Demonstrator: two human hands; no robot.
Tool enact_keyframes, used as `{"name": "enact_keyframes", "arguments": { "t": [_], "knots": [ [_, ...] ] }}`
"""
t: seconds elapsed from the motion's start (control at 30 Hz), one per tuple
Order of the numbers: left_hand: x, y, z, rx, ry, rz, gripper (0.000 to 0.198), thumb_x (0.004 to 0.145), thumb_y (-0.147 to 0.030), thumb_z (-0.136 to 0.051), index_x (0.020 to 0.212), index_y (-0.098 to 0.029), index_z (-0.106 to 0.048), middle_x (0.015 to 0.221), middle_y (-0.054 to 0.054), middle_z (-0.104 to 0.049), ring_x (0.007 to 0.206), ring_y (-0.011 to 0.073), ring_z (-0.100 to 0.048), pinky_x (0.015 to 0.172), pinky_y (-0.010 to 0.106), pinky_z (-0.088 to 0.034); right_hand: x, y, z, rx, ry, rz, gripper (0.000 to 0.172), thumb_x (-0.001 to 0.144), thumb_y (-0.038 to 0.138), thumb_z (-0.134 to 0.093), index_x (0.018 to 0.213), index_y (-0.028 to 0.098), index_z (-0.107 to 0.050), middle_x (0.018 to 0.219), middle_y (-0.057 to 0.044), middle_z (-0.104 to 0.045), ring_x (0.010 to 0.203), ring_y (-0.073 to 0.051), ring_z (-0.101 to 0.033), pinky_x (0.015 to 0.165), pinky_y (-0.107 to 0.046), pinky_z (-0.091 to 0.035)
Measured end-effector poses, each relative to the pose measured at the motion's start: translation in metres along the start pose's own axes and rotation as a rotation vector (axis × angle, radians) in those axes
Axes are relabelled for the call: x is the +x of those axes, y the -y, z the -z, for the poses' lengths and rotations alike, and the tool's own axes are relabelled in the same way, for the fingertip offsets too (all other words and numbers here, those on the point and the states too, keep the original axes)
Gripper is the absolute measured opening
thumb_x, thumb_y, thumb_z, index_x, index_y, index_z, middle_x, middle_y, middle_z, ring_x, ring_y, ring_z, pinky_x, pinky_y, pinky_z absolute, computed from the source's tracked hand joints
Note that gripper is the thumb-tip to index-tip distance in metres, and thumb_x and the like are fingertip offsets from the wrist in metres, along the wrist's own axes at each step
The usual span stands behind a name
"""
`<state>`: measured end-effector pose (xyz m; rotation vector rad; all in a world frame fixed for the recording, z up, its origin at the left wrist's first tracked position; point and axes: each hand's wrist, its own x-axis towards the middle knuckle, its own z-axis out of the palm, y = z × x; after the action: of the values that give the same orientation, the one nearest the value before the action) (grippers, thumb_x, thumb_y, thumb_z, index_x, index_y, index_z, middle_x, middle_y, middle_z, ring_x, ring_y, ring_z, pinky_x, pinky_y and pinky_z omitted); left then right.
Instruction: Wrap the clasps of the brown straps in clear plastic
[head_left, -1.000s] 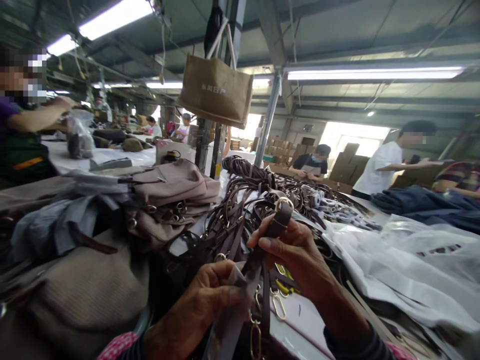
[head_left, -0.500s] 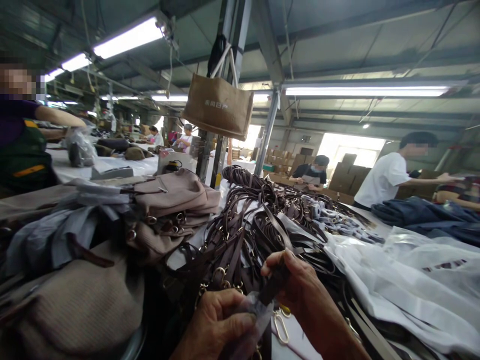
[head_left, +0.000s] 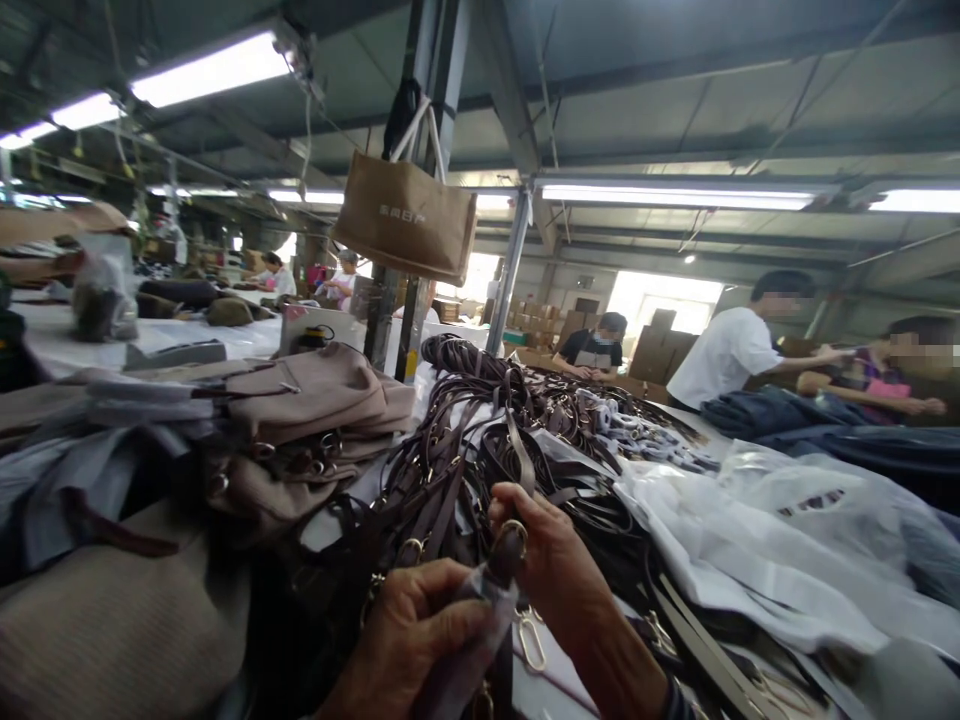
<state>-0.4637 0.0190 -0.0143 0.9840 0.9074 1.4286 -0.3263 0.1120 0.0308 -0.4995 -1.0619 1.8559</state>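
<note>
A dark leather strap (head_left: 504, 575) with a metal ring is being pinched by the right hand (head_left: 555, 570), fingers closed narrowly, lower than earlier, over the tabletop (head_left: 559, 680)'s near edge. A translucent plastic sleeve (head_left: 469, 625) is being gripped by the left hand (head_left: 401, 630). Tangled straps (head_left: 465, 470) are being heaped alongside; dark pieces are being held in a clear plastic bag (head_left: 105, 300).

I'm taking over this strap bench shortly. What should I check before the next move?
Right hand grip on the dark brown leather strap: ok, pinched just below its metal ring.
Left hand hold on the clear plastic sleeve: ok, fingers closed on it.
Strap end inside the sleeve: cannot tell, the plastic obscures it.
Strap pile ahead: not ok, loops tangled together.
Metal oval clasp below the hands: cannot tell whether it is snagged.
</note>
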Motion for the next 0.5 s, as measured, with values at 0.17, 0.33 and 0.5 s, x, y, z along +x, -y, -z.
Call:
{"name": "enact_keyframes", "arguments": {
  "t": [0.17, 0.33, 0.5],
  "knots": [
    [0.005, -0.022, -0.009, 0.019, -0.017, -0.029, 0.043, 0.064, -0.042, -0.094, 0.093, -0.013, -0.08, 0.076, 0.005, -0.072, 0.062, 0.0129, -0.058, 0.058, 0.021, -0.043, 0.006, 0.021, -0.011, -0.157, 0.039, 0.066, 0.034, 0.077, 0.044, -0.088, 0.092, 0.015, -0.077, 0.076, -0.001, -0.066, 0.057, -0.006, -0.051, 0.05, -0.016, -0.036],
    [0.008, -0.032, -0.016, -0.053, 0.005, -0.028, 0.038, 0.066, -0.033, -0.093, 0.095, -0.013, -0.078, 0.082, 0.005, -0.073, 0.066, 0.0137, -0.06, 0.06, 0.021, -0.046, -0.002, 0.025, -0.014, -0.351, 0.169, 0.152, 0.028, 0.087, 0.042, -0.079, 0.086, 0.014, -0.076, 0.071, 0.001, -0.059, 0.058, -0.008, -0.046, 0.053, -0.019, -0.036],
    [0.013, -0.033, -0.013, -0.067, 0.002, -0.056, 0.033, 0.073, -0.039, -0.09, 0.084, -0.011, -0.076, 0.076, 0.004, -0.069, 0.065, 0.0117, -0.057, 0.062, 0.021, -0.045, -0.011, 0.013, -0.011, -0.354, 0.242, 0.132, 0.03, 0.087, 0.045, -0.078, 0.091, 0.015, -0.077, 0.079, -0.001, -0.06, 0.068, -0.012, -0.052, 0.061, -0.023, -0.045]
  ]
}}
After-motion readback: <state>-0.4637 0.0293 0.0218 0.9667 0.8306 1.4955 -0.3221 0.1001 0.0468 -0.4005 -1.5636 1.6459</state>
